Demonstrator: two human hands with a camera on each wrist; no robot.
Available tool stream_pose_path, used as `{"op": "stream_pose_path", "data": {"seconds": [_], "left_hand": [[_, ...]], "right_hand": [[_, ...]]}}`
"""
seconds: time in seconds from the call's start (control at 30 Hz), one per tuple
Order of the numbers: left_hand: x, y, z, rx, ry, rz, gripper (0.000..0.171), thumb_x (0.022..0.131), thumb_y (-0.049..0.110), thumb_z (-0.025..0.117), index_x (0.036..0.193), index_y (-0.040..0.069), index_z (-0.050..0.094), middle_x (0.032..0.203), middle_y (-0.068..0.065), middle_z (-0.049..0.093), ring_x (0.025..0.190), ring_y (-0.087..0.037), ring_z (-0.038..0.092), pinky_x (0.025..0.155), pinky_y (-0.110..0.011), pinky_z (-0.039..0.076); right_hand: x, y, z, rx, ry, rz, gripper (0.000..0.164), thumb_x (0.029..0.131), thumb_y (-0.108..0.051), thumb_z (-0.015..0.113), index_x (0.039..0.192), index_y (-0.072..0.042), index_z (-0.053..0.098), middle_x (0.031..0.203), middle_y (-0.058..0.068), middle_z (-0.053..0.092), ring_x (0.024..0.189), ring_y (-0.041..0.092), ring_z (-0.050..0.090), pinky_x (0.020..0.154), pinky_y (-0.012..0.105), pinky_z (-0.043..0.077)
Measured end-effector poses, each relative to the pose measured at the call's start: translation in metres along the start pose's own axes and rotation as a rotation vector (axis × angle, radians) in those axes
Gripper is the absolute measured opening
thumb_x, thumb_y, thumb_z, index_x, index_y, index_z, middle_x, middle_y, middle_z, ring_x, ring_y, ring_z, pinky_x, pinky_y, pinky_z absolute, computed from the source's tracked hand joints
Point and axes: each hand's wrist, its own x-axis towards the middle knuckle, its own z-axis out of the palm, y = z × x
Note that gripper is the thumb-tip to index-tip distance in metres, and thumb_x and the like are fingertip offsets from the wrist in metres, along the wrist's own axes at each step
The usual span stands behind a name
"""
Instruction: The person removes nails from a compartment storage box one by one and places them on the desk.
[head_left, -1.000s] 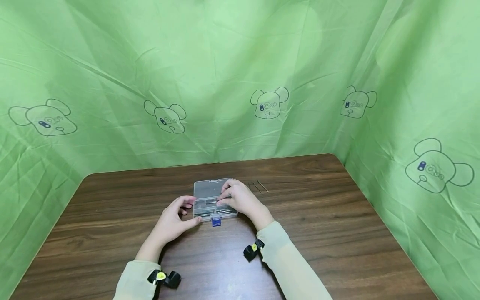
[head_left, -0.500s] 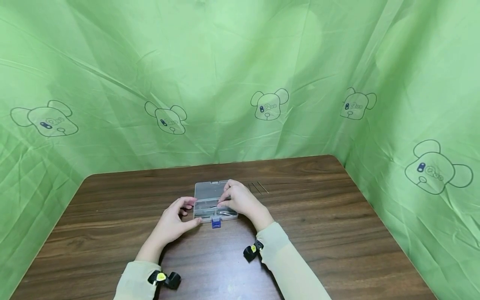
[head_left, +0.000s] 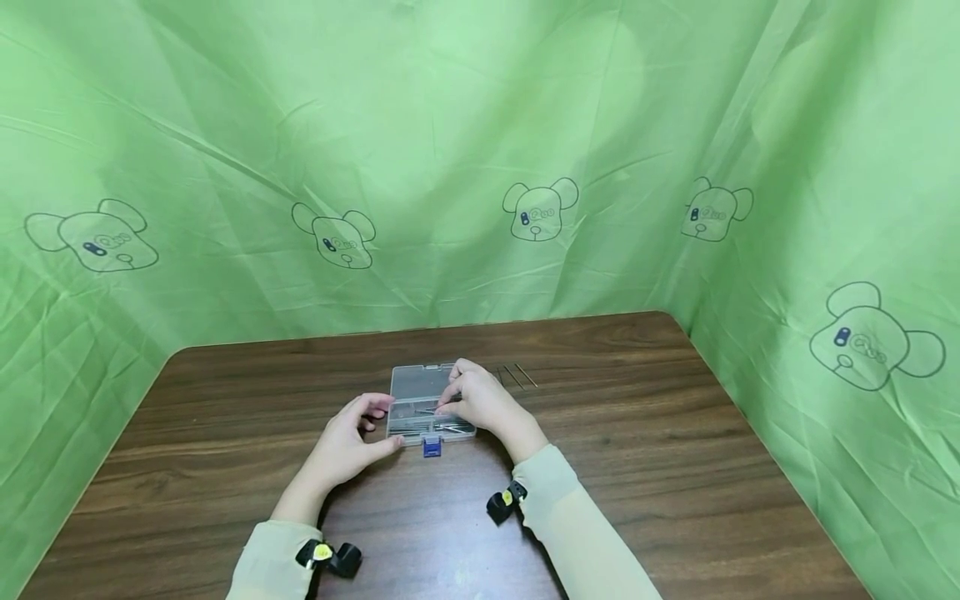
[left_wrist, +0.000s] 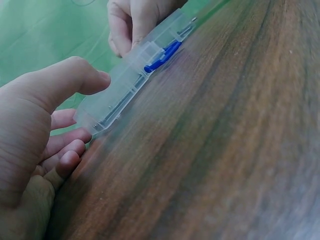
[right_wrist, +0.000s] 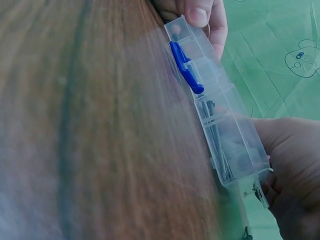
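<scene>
A clear plastic compartment box (head_left: 415, 382) lies on the table with its lid folded back. Its blue latch (head_left: 432, 447) hangs at the front, and several nails (right_wrist: 219, 145) lie in the front compartments. My left hand (head_left: 347, 442) steadies the box at its left end, thumb at the front corner and fingers at the side. Over the right half, my right hand (head_left: 486, 402) reaches into the back row, where thumb and forefinger pinch a thin metal nail (head_left: 427, 411). The fingers hide most of that nail and part of the lid.
A few loose nails (head_left: 527, 375) lie on the brown wooden table (head_left: 637, 433) just right of the box, behind the right hand. A green curtain (head_left: 450, 125) hangs beyond the table's far edge.
The nail at my right fingertips has sunk lower into the back compartment, and the hand has barely shifted. My left hand keeps its place on the box.
</scene>
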Motion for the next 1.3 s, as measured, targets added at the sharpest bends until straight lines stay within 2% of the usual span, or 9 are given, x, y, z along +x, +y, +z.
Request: {"op": "stream_pose_path", "data": {"seconds": [0.13, 0.37, 0.57, 0.93, 1.3], "left_hand": [[0.0003, 0.0000, -0.0001, 0.004, 0.000, 0.001, 0.061, 0.082, 0.022, 0.098, 0.134, 0.011, 0.069, 0.117, -0.001, 0.072, 0.105, -0.021, 0.066, 0.086, -0.032, 0.055], [0.0010, 0.0007, 0.0000, 0.006, -0.004, -0.005, 0.062, 0.081, 0.020, 0.098, 0.134, 0.010, 0.069, 0.117, -0.001, 0.072, 0.105, -0.021, 0.066, 0.086, -0.032, 0.055], [0.0013, 0.0017, -0.0004, 0.005, -0.009, -0.008, 0.062, 0.081, 0.020, 0.098, 0.135, 0.010, 0.069, 0.117, -0.002, 0.072, 0.106, -0.021, 0.066, 0.086, -0.032, 0.055], [0.0003, -0.0004, 0.0006, 0.010, -0.007, -0.009, 0.062, 0.081, 0.020, 0.098, 0.134, 0.011, 0.069, 0.117, -0.001, 0.072, 0.105, -0.021, 0.066, 0.086, -0.032, 0.055], [0.0002, 0.0008, 0.0005, 0.015, 0.000, -0.007, 0.061, 0.081, 0.021, 0.098, 0.134, 0.012, 0.069, 0.116, 0.000, 0.072, 0.104, -0.021, 0.066, 0.086, -0.032, 0.055]], "right_hand": [[0.0003, -0.0011, -0.0007, -0.014, -0.009, 0.023, 0.011, 0.089, -0.029, 0.093, 0.092, -0.019, 0.089, 0.098, -0.005, 0.055, 0.093, 0.012, 0.054, 0.082, 0.029, 0.050], [0.0011, -0.0027, -0.0016, -0.056, -0.010, -0.009, 0.010, 0.090, -0.028, 0.092, 0.093, -0.018, 0.089, 0.099, -0.006, 0.058, 0.096, 0.014, 0.058, 0.086, 0.032, 0.052], [0.0005, -0.0029, -0.0027, -0.058, -0.032, 0.006, 0.010, 0.094, -0.030, 0.089, 0.093, -0.020, 0.088, 0.103, -0.006, 0.060, 0.101, 0.015, 0.059, 0.093, 0.034, 0.052], [0.0010, -0.0056, -0.0050, -0.074, -0.021, -0.016, 0.010, 0.089, -0.029, 0.092, 0.090, -0.019, 0.089, 0.098, -0.008, 0.064, 0.097, 0.014, 0.063, 0.089, 0.034, 0.053], [0.0008, -0.0028, -0.0039, -0.117, -0.069, -0.030, 0.013, 0.097, -0.033, 0.086, 0.095, -0.020, 0.086, 0.109, -0.007, 0.061, 0.108, 0.016, 0.061, 0.096, 0.035, 0.053]]}}
